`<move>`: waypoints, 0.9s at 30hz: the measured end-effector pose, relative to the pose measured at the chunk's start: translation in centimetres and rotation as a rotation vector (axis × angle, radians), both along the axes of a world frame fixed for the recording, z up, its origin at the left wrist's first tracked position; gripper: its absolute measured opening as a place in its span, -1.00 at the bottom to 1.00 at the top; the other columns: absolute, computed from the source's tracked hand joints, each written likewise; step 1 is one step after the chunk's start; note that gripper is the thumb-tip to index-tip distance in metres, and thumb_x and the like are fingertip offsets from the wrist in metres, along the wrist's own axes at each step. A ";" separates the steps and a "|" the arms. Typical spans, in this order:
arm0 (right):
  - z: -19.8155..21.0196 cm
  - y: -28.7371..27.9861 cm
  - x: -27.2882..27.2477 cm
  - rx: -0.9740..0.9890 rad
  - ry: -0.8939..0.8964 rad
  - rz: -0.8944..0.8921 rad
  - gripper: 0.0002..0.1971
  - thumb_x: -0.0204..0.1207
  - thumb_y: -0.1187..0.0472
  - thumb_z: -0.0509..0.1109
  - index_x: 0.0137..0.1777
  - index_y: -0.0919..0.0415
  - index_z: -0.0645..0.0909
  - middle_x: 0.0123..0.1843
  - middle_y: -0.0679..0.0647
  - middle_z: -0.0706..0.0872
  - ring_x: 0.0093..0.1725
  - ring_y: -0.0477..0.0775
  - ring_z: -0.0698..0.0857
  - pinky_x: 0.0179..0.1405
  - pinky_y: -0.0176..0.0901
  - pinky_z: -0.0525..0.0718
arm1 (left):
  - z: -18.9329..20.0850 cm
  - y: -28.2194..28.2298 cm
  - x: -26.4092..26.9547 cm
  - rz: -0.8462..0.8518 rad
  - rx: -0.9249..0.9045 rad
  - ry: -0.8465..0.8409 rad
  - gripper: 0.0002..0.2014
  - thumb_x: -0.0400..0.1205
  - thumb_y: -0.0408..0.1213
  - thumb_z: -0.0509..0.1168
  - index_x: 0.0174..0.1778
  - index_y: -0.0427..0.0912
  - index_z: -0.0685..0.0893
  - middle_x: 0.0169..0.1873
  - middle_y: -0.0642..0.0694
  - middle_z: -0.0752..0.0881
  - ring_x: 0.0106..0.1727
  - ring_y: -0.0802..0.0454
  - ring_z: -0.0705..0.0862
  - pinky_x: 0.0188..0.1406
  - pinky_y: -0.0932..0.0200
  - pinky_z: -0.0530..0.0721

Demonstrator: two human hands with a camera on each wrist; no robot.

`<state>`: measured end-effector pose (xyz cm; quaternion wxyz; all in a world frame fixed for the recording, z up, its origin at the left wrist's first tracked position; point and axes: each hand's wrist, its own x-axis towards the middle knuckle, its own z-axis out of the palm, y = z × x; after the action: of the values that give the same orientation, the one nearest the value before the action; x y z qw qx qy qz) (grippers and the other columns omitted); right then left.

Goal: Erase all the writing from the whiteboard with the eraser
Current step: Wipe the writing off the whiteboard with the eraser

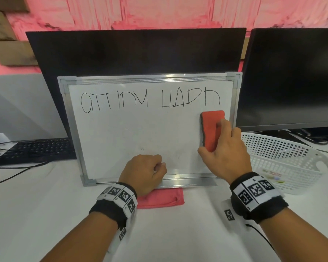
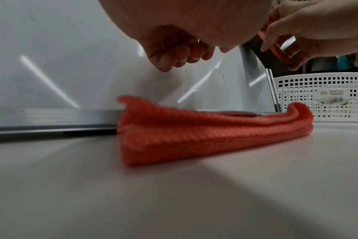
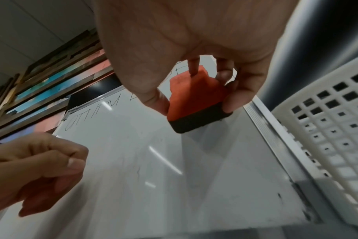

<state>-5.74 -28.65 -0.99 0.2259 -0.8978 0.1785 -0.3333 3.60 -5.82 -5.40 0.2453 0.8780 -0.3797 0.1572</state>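
The whiteboard (image 1: 140, 140) leans upright against a dark monitor, its frame silver. Only the upper halves of black letters (image 1: 150, 100) remain along its top; the area below is wiped. My right hand (image 1: 223, 150) grips the red eraser (image 1: 212, 129) with its dark felt (image 3: 196, 123) against the board's right side, just under the last letters. My left hand (image 1: 146, 171) sits curled in a loose fist at the board's bottom edge, holding nothing; its fingers (image 2: 174, 55) show curled in the left wrist view.
A folded red cloth (image 1: 161, 197) lies on the white table in front of the board's bottom rail. A white perforated basket (image 1: 284, 157) stands right of the board. A second monitor (image 1: 292, 78) is at the right, a black keyboard (image 1: 38, 150) at the left.
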 end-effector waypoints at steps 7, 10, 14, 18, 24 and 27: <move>1.2 -0.2 0.5 -0.011 -0.044 -0.024 -0.28 0.36 -0.13 0.51 0.42 0.01 0.23 0.14 0.12 0.40 -0.14 0.28 0.60 -0.17 0.20 0.76 | 0.0 0.0 0.2 0.002 0.004 0.011 -0.65 0.62 0.04 0.10 -0.47 0.04 0.27 -0.59 0.06 0.43 -0.47 0.00 0.47 -0.42 0.04 0.53; 0.5 -0.1 0.3 -0.008 -0.007 -0.017 -0.26 0.37 -0.14 0.51 0.45 -0.01 0.22 0.15 0.10 0.39 -0.11 0.27 0.61 -0.14 0.23 0.78 | -0.1 0.0 0.2 0.004 0.001 0.013 -0.65 0.61 0.05 0.09 -0.47 0.05 0.26 -0.59 0.06 0.43 -0.48 0.01 0.47 -0.42 0.06 0.52; 1.4 -0.1 0.8 -0.026 -0.068 -0.016 -0.27 0.37 -0.13 0.50 0.45 0.00 0.23 0.15 0.11 0.38 -0.09 0.29 0.60 -0.16 0.20 0.76 | 0.0 0.0 0.1 0.002 0.006 0.021 -0.66 0.61 0.06 0.07 -0.46 0.03 0.29 -0.57 0.03 0.47 -0.47 -0.01 0.51 -0.41 0.01 0.59; 1.4 0.2 0.9 -0.020 -0.060 -0.003 -0.27 0.38 -0.14 0.49 0.46 0.01 0.23 0.16 0.11 0.38 -0.08 0.28 0.59 -0.15 0.23 0.77 | -0.1 0.0 0.2 0.014 0.000 0.021 -0.67 0.59 0.07 0.06 -0.44 0.00 0.33 -0.56 0.02 0.50 -0.46 -0.04 0.53 -0.41 -0.01 0.61; 1.7 0.0 0.8 -0.012 -0.064 -0.012 -0.27 0.36 -0.13 0.51 0.44 -0.01 0.24 0.16 0.10 0.38 -0.07 0.29 0.60 -0.16 0.20 0.76 | -0.3 0.0 0.3 0.022 0.014 0.018 -0.67 0.60 0.05 0.08 -0.44 0.01 0.31 -0.55 0.03 0.50 -0.45 -0.01 0.52 -0.41 0.03 0.59; 2.8 -0.2 1.3 -0.004 -0.095 -0.021 -0.28 0.36 -0.12 0.51 0.42 -0.02 0.23 0.17 0.11 0.37 -0.04 0.31 0.59 -0.13 0.20 0.74 | -0.3 0.0 0.3 0.028 0.015 0.017 -0.67 0.60 0.05 0.09 -0.43 -0.01 0.34 -0.55 0.02 0.52 -0.45 -0.02 0.53 -0.42 0.02 0.59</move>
<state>-4.43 -28.80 1.83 0.2291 -0.8794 0.1762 -0.3782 3.94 -5.79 -5.69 0.2398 0.8863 -0.3664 0.1505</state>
